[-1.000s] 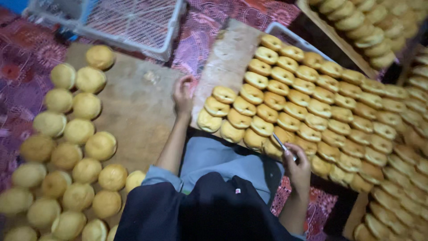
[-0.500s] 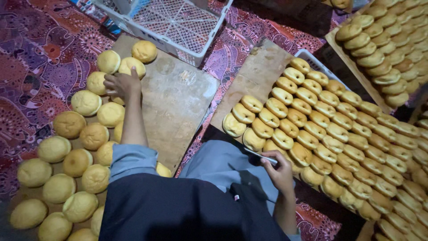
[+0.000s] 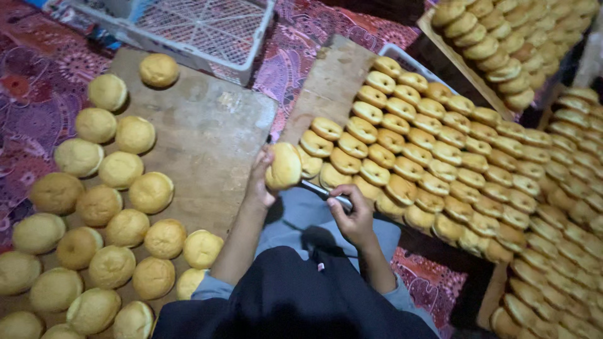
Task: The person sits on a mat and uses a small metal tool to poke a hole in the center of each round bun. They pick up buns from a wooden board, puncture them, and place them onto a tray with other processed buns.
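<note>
Near the frame's centre, the left hand [image 3: 259,182] gripped a round bun [image 3: 284,166], held up just above the lap. The right hand [image 3: 353,216] was closed around a metal tool [image 3: 323,192] whose tip met the bun's side. The step looked like slitting or filling; next, it needed a steady push inward.

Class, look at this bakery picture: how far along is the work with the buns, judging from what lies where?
Done: rows of cut buns fill the right board. In hand: the left hand holds one bun while the right hand puts a knife to it. Left: about two dozen whole buns wait on the left board.
</note>
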